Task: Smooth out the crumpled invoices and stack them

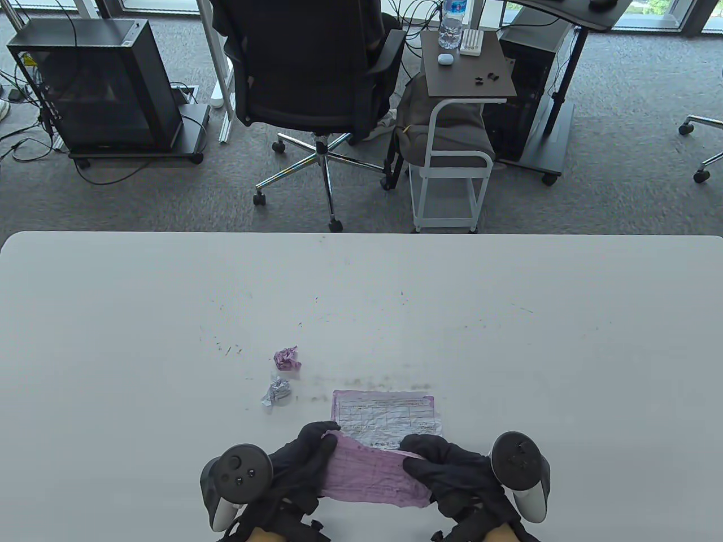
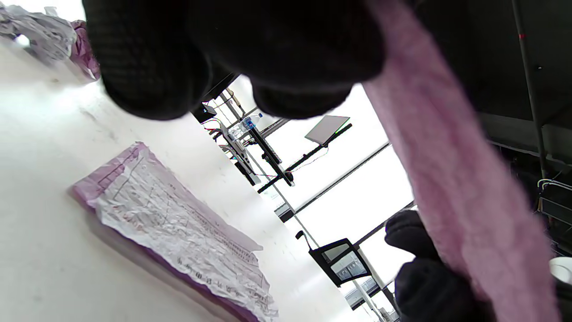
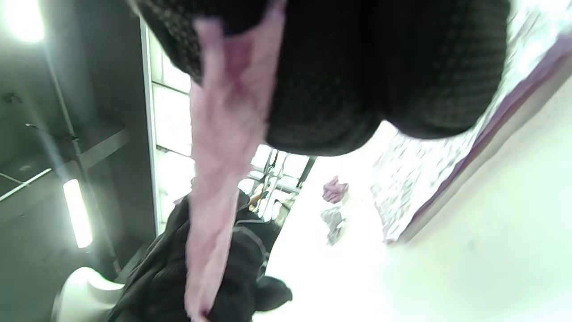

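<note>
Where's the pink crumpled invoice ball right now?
In the table view, the pink crumpled ball lies left of centre, just beyond the grey crumpled ball and left of the flattened invoice.

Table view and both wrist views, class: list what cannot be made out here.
- Flat invoice: print too small in the table view; near edge hidden by the pink sheet.
- Pink sheet: ends covered by the left hand and right hand; blurred in the right wrist view.
- Two paper balls: contents unreadable.

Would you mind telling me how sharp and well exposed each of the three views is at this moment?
Table view: evenly lit and sharp, the pink invoice and flattened invoice crisp. Left wrist view: left hand a dark out-of-focus mass, windows blown out. Right wrist view: soft and smeared throughout, table overexposed.
</note>
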